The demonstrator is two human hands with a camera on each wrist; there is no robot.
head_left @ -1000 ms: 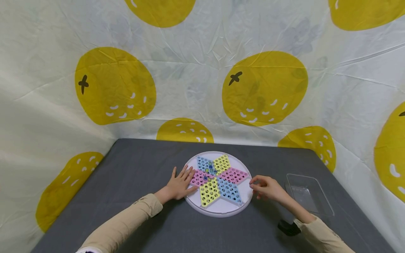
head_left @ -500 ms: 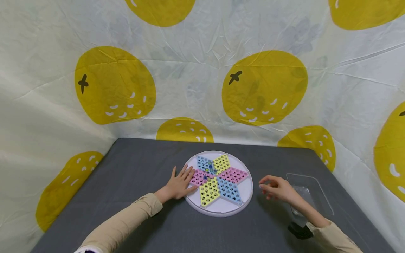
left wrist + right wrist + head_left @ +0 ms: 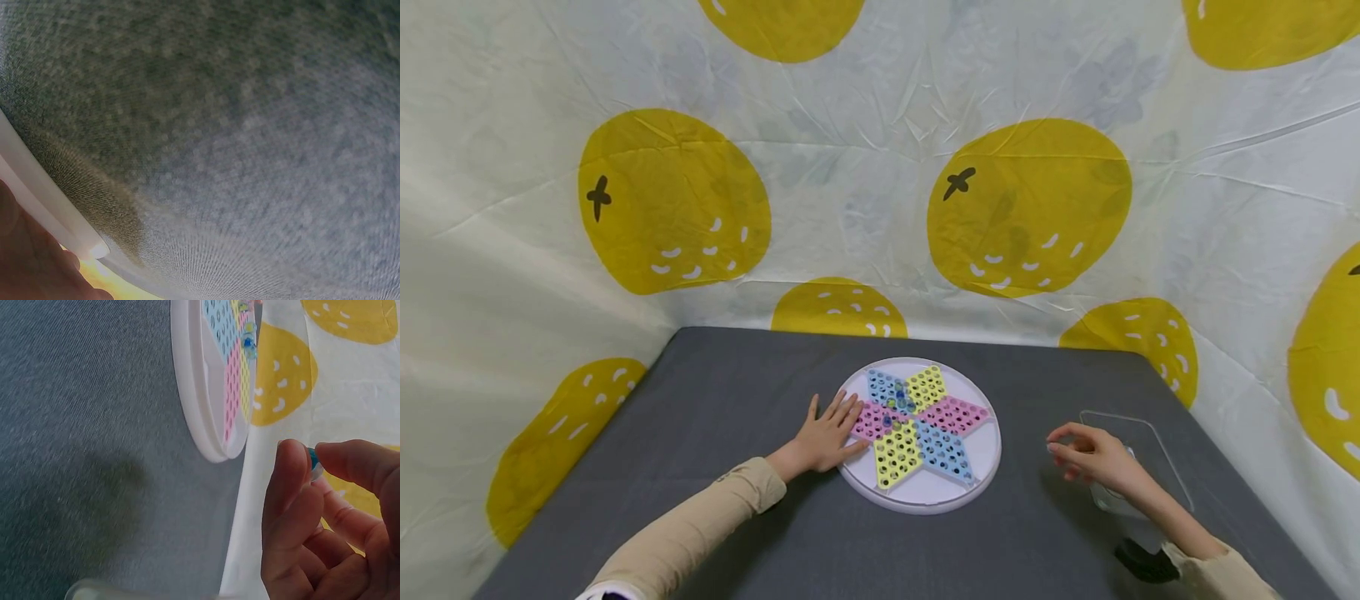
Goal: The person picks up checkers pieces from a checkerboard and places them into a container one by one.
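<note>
A round white Chinese checkers board point(image 3: 985, 454) has a star of blue, yellow and pink points. Several glass marbles point(image 3: 900, 397) sit in its holes, left of and above the centre. My left hand point(image 3: 822, 437) rests with spread fingers on the board's left edge; the left wrist view shows only part of that hand point(image 3: 31, 259) beside the white rim point(image 3: 53, 194). Off the board's right side, my right hand point(image 3: 1093, 457) is in the air near a clear plastic box point(image 3: 1167, 454). Between thumb and fingertip it pinches a clear marble with blue-green inside point(image 3: 314, 464).
Dark grey cloth point(image 3: 760, 367) covers the table. A white curtain with yellow fruit prints point(image 3: 1030, 208) hangs behind and at both sides. The right forearm and hand hide part of the clear box. A black strap point(image 3: 1146, 560) is at the right wrist.
My right hand has moved right, away from the board's edge and toward the clear box. The left hand and the board have stayed in place.
</note>
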